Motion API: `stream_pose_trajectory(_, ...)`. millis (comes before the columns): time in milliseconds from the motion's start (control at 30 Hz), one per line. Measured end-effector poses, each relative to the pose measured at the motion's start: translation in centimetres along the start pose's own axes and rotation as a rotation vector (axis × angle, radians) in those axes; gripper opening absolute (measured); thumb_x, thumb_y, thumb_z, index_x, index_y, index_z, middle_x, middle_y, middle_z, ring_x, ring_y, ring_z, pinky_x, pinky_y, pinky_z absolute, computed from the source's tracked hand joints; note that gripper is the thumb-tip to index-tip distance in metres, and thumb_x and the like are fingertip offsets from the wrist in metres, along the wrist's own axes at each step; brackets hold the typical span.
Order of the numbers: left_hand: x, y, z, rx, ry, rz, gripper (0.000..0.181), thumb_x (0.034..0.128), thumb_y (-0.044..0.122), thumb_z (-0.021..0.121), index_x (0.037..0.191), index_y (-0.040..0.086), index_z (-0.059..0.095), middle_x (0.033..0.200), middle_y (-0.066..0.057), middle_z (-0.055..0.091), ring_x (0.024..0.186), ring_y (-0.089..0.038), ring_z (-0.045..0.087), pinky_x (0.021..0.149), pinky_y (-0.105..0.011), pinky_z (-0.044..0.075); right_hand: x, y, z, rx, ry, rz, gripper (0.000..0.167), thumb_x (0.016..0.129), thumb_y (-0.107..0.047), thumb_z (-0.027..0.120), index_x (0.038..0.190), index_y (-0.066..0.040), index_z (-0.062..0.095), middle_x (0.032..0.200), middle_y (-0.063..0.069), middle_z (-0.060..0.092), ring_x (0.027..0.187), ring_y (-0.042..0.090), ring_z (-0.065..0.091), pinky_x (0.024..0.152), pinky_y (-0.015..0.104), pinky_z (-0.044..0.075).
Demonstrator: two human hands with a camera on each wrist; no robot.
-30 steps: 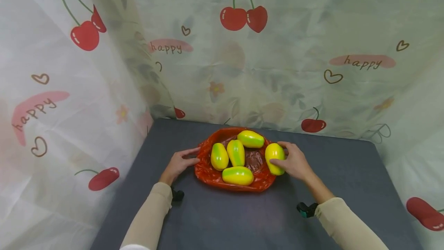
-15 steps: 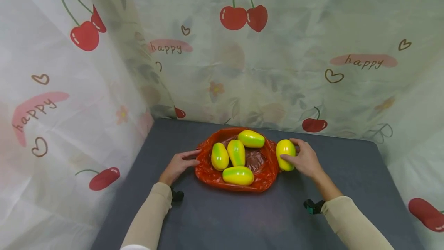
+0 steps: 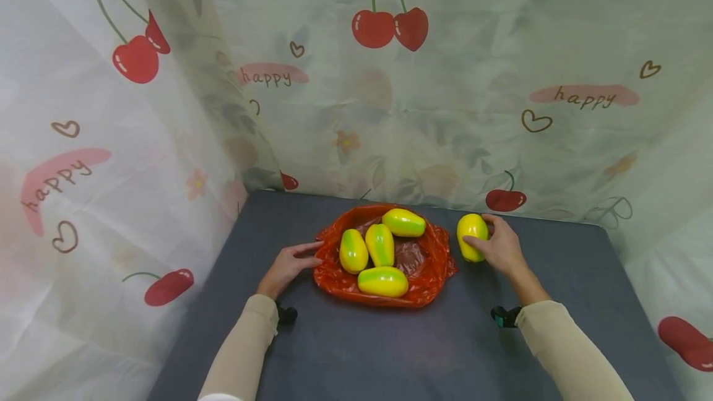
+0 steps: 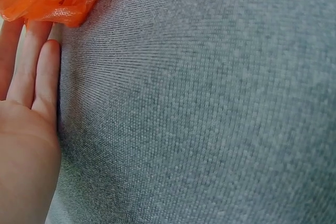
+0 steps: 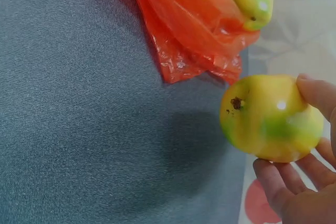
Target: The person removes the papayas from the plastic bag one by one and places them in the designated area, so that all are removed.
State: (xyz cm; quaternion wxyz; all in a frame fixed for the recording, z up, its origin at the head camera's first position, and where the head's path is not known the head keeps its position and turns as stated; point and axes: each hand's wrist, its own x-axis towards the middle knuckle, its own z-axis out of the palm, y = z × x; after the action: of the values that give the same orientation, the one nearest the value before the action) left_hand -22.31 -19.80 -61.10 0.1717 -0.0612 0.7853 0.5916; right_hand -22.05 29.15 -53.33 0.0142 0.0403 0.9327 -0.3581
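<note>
From my station, I observe a printed sheet [image 3: 473,48] behind and beside the grey table [image 3: 362,351]. The open red bag [image 3: 328,282] lies between the hands. The right hand [image 3: 505,251] grips one fruit [image 3: 470,229] between thumb and fingers, right of the bag and apart from it. The left hand [image 3: 283,270], fingers extended, touches the bag's left edge. In the left wrist view, the bag conceals some of its fingertips; the right wrist view crops the right hand. Count: one bag; five fruits, one gripped and four inside [image 3: 382,281].
</note>
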Motion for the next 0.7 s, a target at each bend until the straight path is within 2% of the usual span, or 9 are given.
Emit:
stream_pose_trajectory(400, -0.3, -0.1, 0.2, -0.019, -0.018, 0.009, 0.048, 0.0865, 0.026, 0.082, 0.132, 0.033, 0.069, 0.143, -0.001, 0.064, 0.132, -0.023, 0.06, 0.118, -0.051, 0.043, 1.5, 1.5, 1.0, 0.001, 0.031, 0.055, 0.079, 0.095, -0.032, 0.071, 0.153, 0.007, 0.033, 0.148, 0.033, 0.045, 0.127, 0.048, 0.05, 0.103, 0.061, 0.049)
stream_pose_trajectory(700, -0.1, 0.0, 0.2, -0.026, -0.031, 0.016, 0.05, 0.0857, 0.023, 0.082, 0.133, 0.034, 0.068, 0.144, 0.001, 0.063, 0.133, -0.023, 0.06, 0.117, -0.05, 0.044, 2.0, 2.1, 1.4, -0.001, 0.022, 0.084, 0.08, 0.096, -0.032, 0.07, 0.154, 0.007, 0.031, 0.151, 0.034, 0.042, 0.129, 0.048, 0.047, 0.109, 0.062, 0.044)
